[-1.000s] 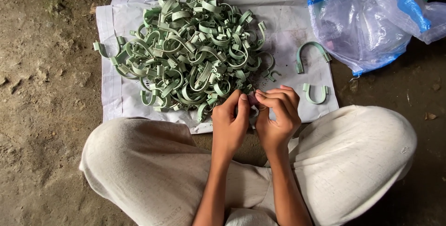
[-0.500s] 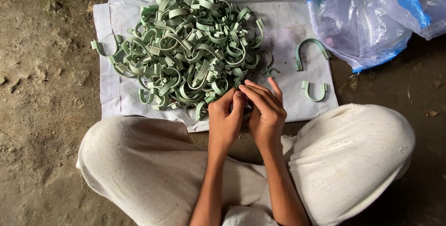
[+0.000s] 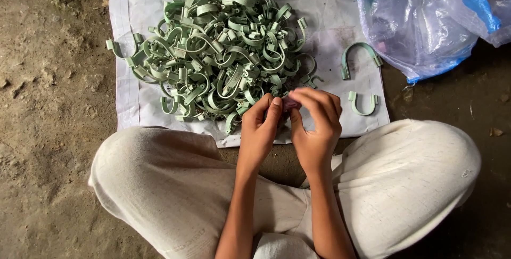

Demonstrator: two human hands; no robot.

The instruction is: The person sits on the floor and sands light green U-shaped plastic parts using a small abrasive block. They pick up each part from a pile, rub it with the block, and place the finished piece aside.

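Observation:
A big heap of pale green U-shaped plastic clips (image 3: 223,51) lies on a white sheet (image 3: 330,19) spread on the ground in front of me. My left hand (image 3: 261,131) and my right hand (image 3: 316,126) meet at the heap's near edge, fingertips pinched together on one small dark piece (image 3: 290,103) between them. Most of that piece is hidden by my fingers. Two single clips lie apart to the right: a larger one (image 3: 361,56) and a smaller one (image 3: 363,104).
A clear plastic bag with blue edges (image 3: 426,19) sits at the top right, partly off the sheet. I sit cross-legged in light trousers (image 3: 159,184), knees left and right. Bare dirt ground (image 3: 48,104) surrounds the sheet.
Both hands have closed up together and shifted slightly; the right hand's fingers, spread a second ago, now curl over the small piece held with the left.

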